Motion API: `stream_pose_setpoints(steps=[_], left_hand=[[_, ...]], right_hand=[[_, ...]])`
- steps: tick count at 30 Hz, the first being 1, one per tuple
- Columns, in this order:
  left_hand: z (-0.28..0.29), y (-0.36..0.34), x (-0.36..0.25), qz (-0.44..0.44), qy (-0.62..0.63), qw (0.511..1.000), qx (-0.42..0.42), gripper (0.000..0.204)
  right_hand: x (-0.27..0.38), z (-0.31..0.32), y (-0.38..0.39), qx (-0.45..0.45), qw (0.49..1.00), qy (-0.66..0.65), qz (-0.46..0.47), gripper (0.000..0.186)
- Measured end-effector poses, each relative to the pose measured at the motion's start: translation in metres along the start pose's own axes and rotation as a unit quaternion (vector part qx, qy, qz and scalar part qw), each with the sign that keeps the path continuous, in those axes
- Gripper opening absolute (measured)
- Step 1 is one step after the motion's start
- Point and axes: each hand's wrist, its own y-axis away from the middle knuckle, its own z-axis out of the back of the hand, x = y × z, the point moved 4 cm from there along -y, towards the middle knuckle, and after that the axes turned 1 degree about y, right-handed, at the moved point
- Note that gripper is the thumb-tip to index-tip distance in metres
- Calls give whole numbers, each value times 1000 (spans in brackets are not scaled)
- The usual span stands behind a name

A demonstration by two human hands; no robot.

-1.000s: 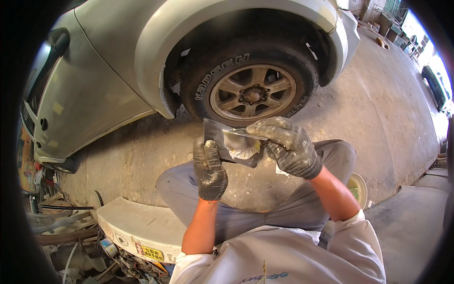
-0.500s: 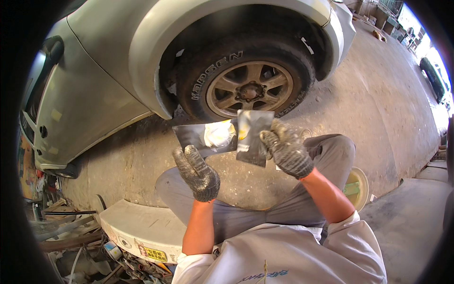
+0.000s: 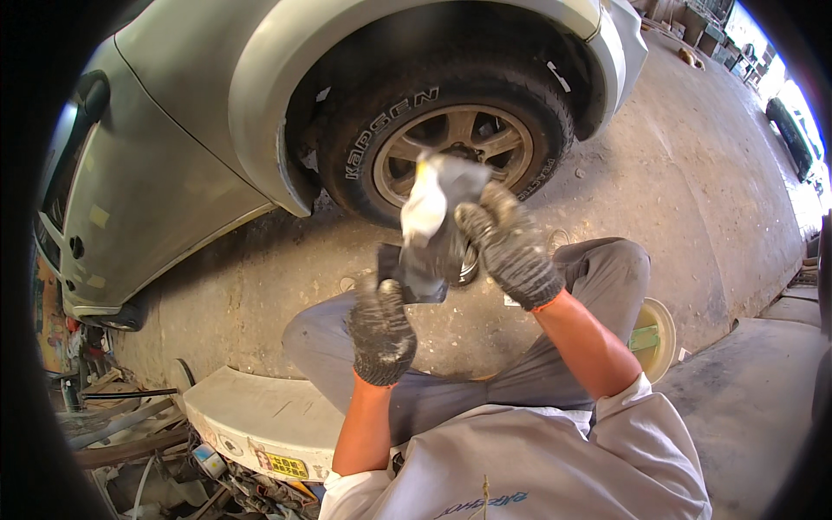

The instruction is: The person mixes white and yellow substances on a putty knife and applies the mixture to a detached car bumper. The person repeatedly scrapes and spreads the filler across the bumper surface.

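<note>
Both my hands wear grimy grey knit gloves with orange cuffs. My right hand (image 3: 507, 247) grips a dark, flat spreader plate (image 3: 464, 179), blurred and raised in front of the wheel, carrying a lump of white paste (image 3: 425, 208) with a yellow smear. Below and left of it, my left hand (image 3: 377, 334) grips a second dark plate (image 3: 390, 264), partly hidden behind the first. A dark round object (image 3: 468, 274) shows just behind them on the floor, mostly covered.
A pale car body (image 3: 173, 147) with its wheel (image 3: 338, 139) stands ahead. A loose bumper (image 3: 243, 399) lies left of my crossed legs, beside piled scrap (image 3: 113, 416). A bucket lid or container (image 3: 654, 338) sits right of my knee. An animal (image 3: 691, 59) lies far back.
My right hand's plate has risen and swung over the left one, taking the white paste upward. The left hand's plate has turned and lies lower, behind the other.
</note>
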Motion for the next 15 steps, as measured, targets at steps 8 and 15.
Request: stream_pose_setpoints(steps=[8,15], left_hand=[[13,12,13,-283,-193,927,-155,44],[21,1,17,-112,9,969,-220,46]], right_hand=[[26,7,13,153,975,102,127,26],[40,18,20,128,918,184,327,19]])
